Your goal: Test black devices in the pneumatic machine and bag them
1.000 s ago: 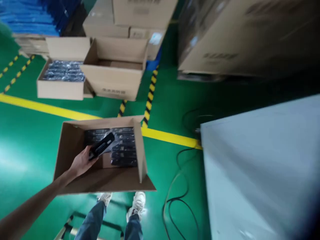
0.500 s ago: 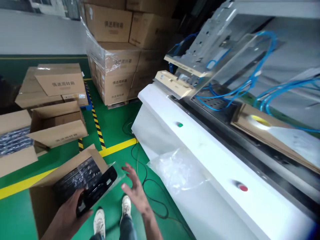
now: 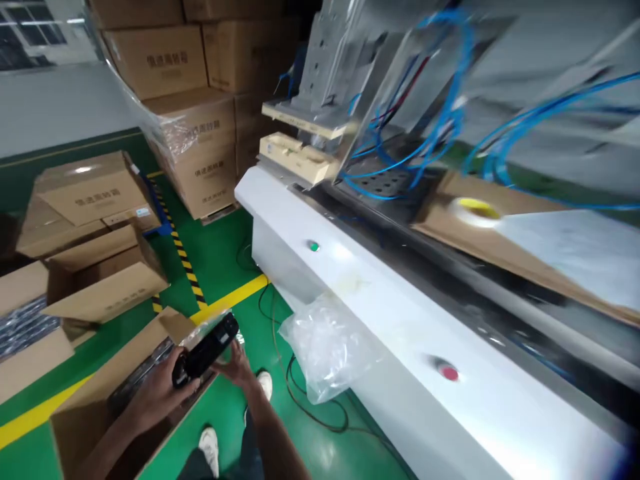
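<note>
A long black plastic part (image 3: pixel 209 348) with small light cutouts or labels is held tilted over an open carton (image 3: pixel 173 320) of dark, plastic-wrapped pieces. My left hand (image 3: pixel 163 387) is closed round its near end. Clear plastic film (image 3: pixel 213 323) shows along its upper edge and at its far end. My right hand (image 3: pixel 236 365) is at the far end, thumb below the part and fingers closed against it and the film. The exact grip of these fingertips is partly hidden.
A white machine bench (image 3: pixel 350 273) with green and red buttons runs along the right. A crumpled clear bag (image 3: pixel 330 347) hangs over its edge. Cables (image 3: pixel 320 423) lie on the floor. Open cartons (image 3: pixel 105 267) stand left, stacked boxes (image 3: pixel 200 133) behind. A tape roll (image 3: pixel 475 211) lies on cardboard.
My right hand has moved left from open air to the black part's far end and closed there. The view has turned right; my left hand keeps its hold.
</note>
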Tool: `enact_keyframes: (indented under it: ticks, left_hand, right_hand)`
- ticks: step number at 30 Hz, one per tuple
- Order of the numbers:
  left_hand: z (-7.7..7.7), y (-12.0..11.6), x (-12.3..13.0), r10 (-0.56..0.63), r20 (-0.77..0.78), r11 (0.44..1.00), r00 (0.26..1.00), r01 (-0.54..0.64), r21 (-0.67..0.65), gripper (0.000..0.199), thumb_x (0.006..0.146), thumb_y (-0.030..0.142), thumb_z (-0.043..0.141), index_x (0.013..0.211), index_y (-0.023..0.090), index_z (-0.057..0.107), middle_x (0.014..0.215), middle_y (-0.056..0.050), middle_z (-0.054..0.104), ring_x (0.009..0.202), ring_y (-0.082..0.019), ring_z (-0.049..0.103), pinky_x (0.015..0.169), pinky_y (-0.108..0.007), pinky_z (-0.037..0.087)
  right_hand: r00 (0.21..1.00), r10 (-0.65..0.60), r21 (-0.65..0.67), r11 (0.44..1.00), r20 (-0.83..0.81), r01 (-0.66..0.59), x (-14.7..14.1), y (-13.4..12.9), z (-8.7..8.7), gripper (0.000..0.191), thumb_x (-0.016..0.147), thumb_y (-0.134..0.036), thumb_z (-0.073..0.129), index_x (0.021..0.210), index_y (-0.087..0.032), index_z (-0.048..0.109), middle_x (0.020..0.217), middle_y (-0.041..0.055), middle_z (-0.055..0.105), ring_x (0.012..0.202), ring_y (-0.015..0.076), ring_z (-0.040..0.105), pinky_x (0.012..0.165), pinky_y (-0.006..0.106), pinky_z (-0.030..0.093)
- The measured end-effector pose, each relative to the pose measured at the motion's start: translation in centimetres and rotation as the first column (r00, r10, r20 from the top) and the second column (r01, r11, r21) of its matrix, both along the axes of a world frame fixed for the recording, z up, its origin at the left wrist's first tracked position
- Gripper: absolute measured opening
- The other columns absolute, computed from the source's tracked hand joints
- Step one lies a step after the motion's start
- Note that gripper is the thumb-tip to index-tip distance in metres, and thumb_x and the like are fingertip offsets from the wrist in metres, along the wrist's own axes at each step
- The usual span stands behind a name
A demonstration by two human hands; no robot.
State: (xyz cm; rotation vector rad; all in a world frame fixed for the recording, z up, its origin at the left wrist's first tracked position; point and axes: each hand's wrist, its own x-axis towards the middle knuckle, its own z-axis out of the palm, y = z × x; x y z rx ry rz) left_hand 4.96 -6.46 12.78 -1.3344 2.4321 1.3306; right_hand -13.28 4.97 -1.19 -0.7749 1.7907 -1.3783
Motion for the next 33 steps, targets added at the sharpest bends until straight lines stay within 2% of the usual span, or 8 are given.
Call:
enact_keyframes:
  ticks: [5,8,11,14,17,21,30,33]
  left_hand:
    - [-7.6,0.8,4.5,0.282,0.224,0.959,0.933,-0.283,-0.03,0.058,0.081,0.063,0.064,0.126,0.028,0.058,0.107,-0.008,0.082,0.106,-0.035,0.079,0.091,-0.044,0.061]
    - [-11.9,3.4,8.3,0.387,0.333,0.916,0.86,-0.399,-0.037,0.052,0.082,0.058,0.061,0.123,0.026,0.058,0.101,-0.008,0.081,0.097,-0.034,0.079,0.085,-0.043,0.06]
    - [-15.2,4.6,10.1,0.366,0.397,0.92,0.842,-0.392,-0.016,0.052,0.08,0.054,0.064,0.121,0.023,0.058,0.099,-0.008,0.08,0.093,-0.031,0.078,0.085,-0.041,0.06]
    - [-16.9,3.8,10.7,0.316,0.405,0.935,0.858,-0.353,0.018,0.052,0.081,0.053,0.066,0.123,0.024,0.059,0.103,-0.007,0.079,0.096,-0.03,0.077,0.088,-0.041,0.059]
    - [-16.3,2.2,11.4,0.285,0.434,0.938,0.854,-0.341,0.055,0.051,0.082,0.053,0.065,0.122,0.023,0.058,0.094,-0.006,0.078,0.089,-0.03,0.076,0.083,-0.041,0.058]
    - [-13.1,-0.6,10.3,0.256,0.33,0.934,0.909,-0.321,0.159,0.053,0.081,0.055,0.067,0.121,0.021,0.059,0.095,-0.007,0.078,0.091,-0.031,0.077,0.083,-0.042,0.058]
    - [-2.9,-6.5,-3.0,0.107,-0.068,0.973,0.992,-0.091,0.21,0.061,0.076,0.062,0.074,0.126,0.028,0.063,0.129,-0.008,0.077,0.13,-0.033,0.069,0.112,-0.045,0.055]
    - [-0.4,-6.6,-8.2,0.06,-0.213,0.951,0.975,0.01,0.31,0.072,0.072,0.062,0.079,0.133,0.027,0.063,0.134,-0.01,0.076,0.134,-0.036,0.066,0.115,-0.048,0.053]
  right_hand:
    - [0.981,0.066,0.218,0.97,0.182,-0.106,5.1,-2.4,-11.9,0.046,0.083,-0.037,0.077,0.125,-0.02,0.07,0.087,0.0038,0.075,0.076,0.0219,0.072,0.072,0.04,0.064]
    - [0.98,0.048,0.314,0.943,0.196,-0.109,6.9,-1.9,-17.4,0.053,0.077,-0.029,0.072,0.129,-0.019,0.069,0.102,0.011,0.079,0.093,0.029,0.075,0.086,0.048,0.064]
    - [0.991,0.019,0.362,0.93,0.131,-0.065,6.9,-1.9,-20.4,0.06,0.078,-0.031,0.067,0.137,-0.016,0.066,0.115,0.0158,0.079,0.106,0.0323,0.073,0.098,0.052,0.061]
    - [1.0,-0.001,0.36,0.933,0.027,-0.009,6.4,-2.5,-20.4,0.053,0.091,-0.029,0.052,0.14,-0.012,0.064,0.111,0.0175,0.078,0.1,0.0293,0.072,0.104,0.054,0.058]
    - [0.996,-0.005,0.341,0.94,-0.086,0.034,6.5,-2.6,-17.2,0.051,0.098,-0.025,0.042,0.143,-0.01,0.063,0.116,0.02,0.076,0.1,0.0288,0.07,0.105,0.054,0.056]
    - [0.981,0.072,0.27,0.963,-0.178,-0.022,5.3,-1.4,-9.3,0.053,0.098,-0.016,0.039,0.145,-0.01,0.063,0.124,0.0202,0.074,0.107,0.0284,0.072,0.1,0.045,0.058]
    - [0.897,0.256,0.18,0.963,-0.361,-0.202,-5.5,4.7,15.3,0.084,0.078,0.005,0.035,0.151,-0.031,0.058,0.14,0.0083,0.073,0.123,0.0217,0.072,0.105,0.039,0.06]
    - [0.836,0.253,0.145,0.967,-0.487,-0.208,-8.4,7.8,23.2,0.079,0.079,0.004,0.039,0.147,-0.029,0.062,0.119,0.0078,0.08,0.111,0.0225,0.074,0.101,0.042,0.061]
